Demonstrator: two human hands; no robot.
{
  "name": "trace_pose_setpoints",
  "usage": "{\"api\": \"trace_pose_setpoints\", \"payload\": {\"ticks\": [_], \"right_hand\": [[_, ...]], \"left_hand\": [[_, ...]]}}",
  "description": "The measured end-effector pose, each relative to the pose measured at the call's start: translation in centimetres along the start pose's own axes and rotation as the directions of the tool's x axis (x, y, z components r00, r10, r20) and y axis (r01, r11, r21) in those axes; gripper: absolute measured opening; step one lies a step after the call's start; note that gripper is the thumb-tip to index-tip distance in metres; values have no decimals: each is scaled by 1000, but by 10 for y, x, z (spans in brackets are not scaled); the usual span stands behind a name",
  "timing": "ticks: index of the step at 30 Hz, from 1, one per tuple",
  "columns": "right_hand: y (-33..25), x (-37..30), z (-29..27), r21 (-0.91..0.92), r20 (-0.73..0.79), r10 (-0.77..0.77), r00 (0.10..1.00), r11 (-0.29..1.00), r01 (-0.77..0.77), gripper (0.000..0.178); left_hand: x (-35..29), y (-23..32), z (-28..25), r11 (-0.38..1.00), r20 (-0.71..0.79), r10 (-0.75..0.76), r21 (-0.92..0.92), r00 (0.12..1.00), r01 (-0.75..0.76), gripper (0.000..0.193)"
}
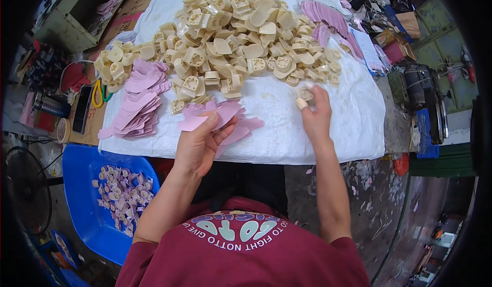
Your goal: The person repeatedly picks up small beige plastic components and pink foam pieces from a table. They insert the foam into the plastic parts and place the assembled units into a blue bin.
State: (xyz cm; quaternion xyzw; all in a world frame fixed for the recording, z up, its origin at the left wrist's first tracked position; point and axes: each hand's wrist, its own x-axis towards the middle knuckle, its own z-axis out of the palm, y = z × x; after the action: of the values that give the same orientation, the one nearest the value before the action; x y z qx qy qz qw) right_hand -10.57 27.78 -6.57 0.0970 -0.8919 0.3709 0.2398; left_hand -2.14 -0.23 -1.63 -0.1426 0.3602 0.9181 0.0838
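My left hand [201, 142] is closed on a thin pink cut piece [225, 111], pinched between thumb and fingers. More flat pink pieces [249, 125] lie on the white sheet beneath and beside it. To the right, my right hand [318, 114] grips a small cream plastic heel block [306, 93], slightly blurred; pale covers show on the fingertips. Just beyond both hands rises a large heap of similar cream heel blocks [222, 46], with hollow cells on some faces. A fanned stack of pink pieces [137, 100] lies left of my left hand.
The white sheet [353, 128] covers the table. A blue tub [84, 205] at lower left contains several small pink-covered pieces [123, 192]. Scissors [97, 93], a phone [82, 109] and a tape roll [63, 130] lie at left. More pink strips [328, 18] lie at back right, near a machine [423, 90].
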Motion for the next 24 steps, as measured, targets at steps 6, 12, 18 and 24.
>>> {"api": "trace_pose_setpoints", "payload": {"ticks": [6,12,18,24], "right_hand": [[-128,-35,6,528,200,-2,980,843,-106,44],[-173,-47,17,450,317,-393,863,863,228,66],[-156,-47,20,826,438,-12,899,400,-397,30],[-154,-18,9,846,518,135,845,67,-530,33]], "left_hand": [[27,-20,20,999,21,-4,-53,1000,5,43],[24,-5,17,962,63,-108,-245,992,120,45],[11,-10,12,998,103,-48,-42,994,52,44],[-18,-7,26,988,232,28,-155,972,8,51]]}}
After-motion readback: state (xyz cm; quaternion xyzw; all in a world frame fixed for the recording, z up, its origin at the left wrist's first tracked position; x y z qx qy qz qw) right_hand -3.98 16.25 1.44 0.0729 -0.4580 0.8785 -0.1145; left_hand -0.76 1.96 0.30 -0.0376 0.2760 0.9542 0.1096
